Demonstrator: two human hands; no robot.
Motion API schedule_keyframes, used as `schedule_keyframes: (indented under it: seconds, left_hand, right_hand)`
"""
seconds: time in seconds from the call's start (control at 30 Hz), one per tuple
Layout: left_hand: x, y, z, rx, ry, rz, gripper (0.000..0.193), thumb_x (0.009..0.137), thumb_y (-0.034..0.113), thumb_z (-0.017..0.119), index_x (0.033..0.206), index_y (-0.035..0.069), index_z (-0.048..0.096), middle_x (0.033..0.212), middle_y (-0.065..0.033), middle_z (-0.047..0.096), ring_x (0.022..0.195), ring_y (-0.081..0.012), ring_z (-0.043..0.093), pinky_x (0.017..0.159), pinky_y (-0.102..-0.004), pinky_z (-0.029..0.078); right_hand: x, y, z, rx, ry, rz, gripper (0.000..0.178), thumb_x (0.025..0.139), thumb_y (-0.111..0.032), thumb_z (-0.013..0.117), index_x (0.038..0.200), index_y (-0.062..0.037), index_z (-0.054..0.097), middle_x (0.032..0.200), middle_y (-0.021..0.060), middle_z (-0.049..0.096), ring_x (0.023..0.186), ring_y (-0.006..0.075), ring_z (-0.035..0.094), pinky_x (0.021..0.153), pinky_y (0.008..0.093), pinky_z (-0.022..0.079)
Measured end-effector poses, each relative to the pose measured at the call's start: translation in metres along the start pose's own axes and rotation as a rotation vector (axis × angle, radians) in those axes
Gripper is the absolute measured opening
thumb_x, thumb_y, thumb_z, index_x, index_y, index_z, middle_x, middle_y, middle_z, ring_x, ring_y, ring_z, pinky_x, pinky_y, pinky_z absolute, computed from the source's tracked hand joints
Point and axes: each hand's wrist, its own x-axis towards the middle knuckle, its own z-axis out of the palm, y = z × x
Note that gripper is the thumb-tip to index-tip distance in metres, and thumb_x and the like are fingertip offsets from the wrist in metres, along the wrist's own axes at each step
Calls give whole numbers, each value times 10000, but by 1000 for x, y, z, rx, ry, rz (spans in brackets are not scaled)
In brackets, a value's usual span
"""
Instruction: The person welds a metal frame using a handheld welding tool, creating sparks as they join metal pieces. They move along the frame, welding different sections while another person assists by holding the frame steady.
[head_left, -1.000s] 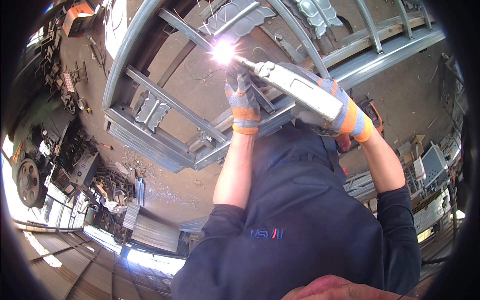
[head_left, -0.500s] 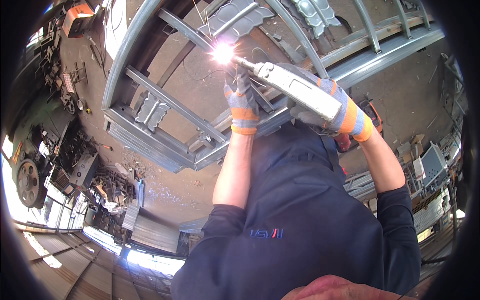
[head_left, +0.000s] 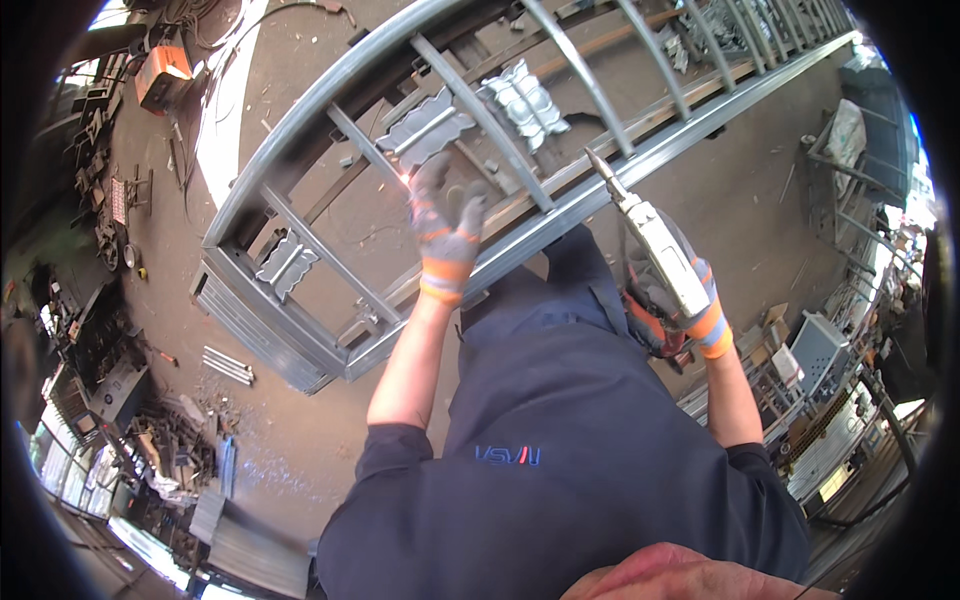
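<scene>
A white welding gun (head_left: pixel 662 262) is in my right hand (head_left: pixel 705 305), which wears a grey and orange glove and wraps its handle. The dark tapered nozzle points up and left, beyond the near rail of the metal frame (head_left: pixel 620 180). My left hand (head_left: pixel 443 235), gloved the same way, is raised over the frame with thumb and fingers apart and nothing visible in it. Just beside its fingertips, a small orange spot glows on a crossbar (head_left: pixel 368 143). Next to that bar lies a grey scalloped metal plate (head_left: pixel 428 128).
Another scalloped plate (head_left: pixel 528 103) lies further right, and a smaller ornament (head_left: pixel 286 266) sits in the frame's left end. An orange machine (head_left: pixel 163 75) stands far left. Several short metal bars (head_left: pixel 228 365) and a scrap heap (head_left: pixel 180 440) lie on the floor at left.
The bright welding arc has gone out, leaving a small glow. My right hand has drawn the welding gun back to the right. My left hand's fingers have spread, and the view has shifted.
</scene>
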Motion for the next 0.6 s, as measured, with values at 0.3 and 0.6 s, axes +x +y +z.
schedule_keyframes:
  seconds: [0.3,0.6]
  left_hand:
    - [93,6,144,1136,-521,157,1105,789,600,824,1674,130,359,1770,-246,190,1629,-479,177,1324,-596,153]
    - [91,-6,160,1240,-436,180,1040,726,322,909,1648,250,433,1717,-264,287,1501,-529,420,1173,-596,465]
  right_hand:
    - [13,18,-87,-379,-56,-115,631,860,46,683,1476,-12,558,1181,101,770,859,143,685,810,295,575]
    - [65,64,-231,-270,-240,-278,647,860,53,674,1490,-16,544,1166,129,776,893,198,753,798,317,595]
